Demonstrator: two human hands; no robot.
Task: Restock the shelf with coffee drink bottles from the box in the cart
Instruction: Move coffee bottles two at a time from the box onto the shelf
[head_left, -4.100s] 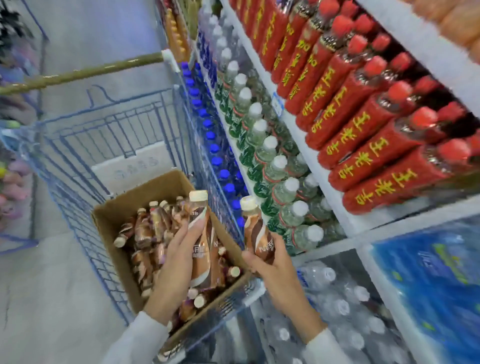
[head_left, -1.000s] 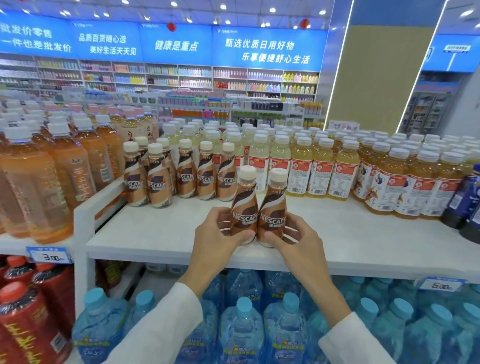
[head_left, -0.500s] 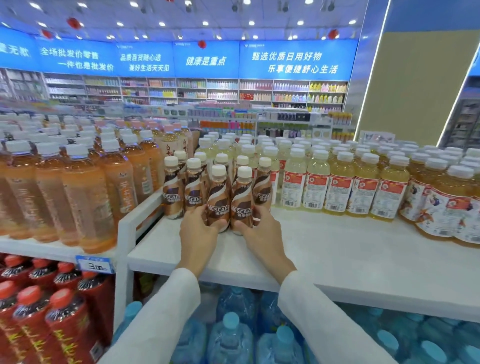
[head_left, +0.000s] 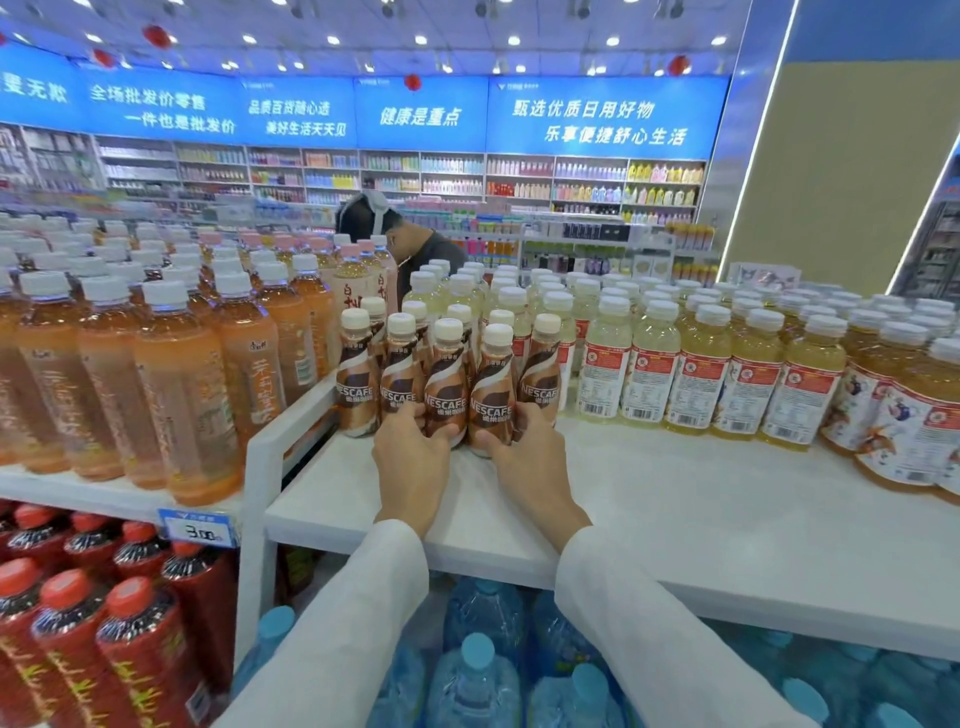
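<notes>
Head view: gripping one coffee drink bottle (head_left: 444, 387) low down with the left hand (head_left: 410, 457), a second bottle (head_left: 491, 397) likewise with the right hand (head_left: 530, 460). Set upright on the white shelf (head_left: 675, 514), side by side, close against the matching row (head_left: 356, 379) behind, between orange drinks (head_left: 182, 374) and yellow drinks (head_left: 696, 374).

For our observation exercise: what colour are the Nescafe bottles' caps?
Cream-white caps on the Nescafe bottles; head view shows them best.

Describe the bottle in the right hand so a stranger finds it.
Start at the white shelf. Near its left end stands a cluster of brown coffee bottles. Yours is the front right bottle, the right hand curled round its base.
</notes>
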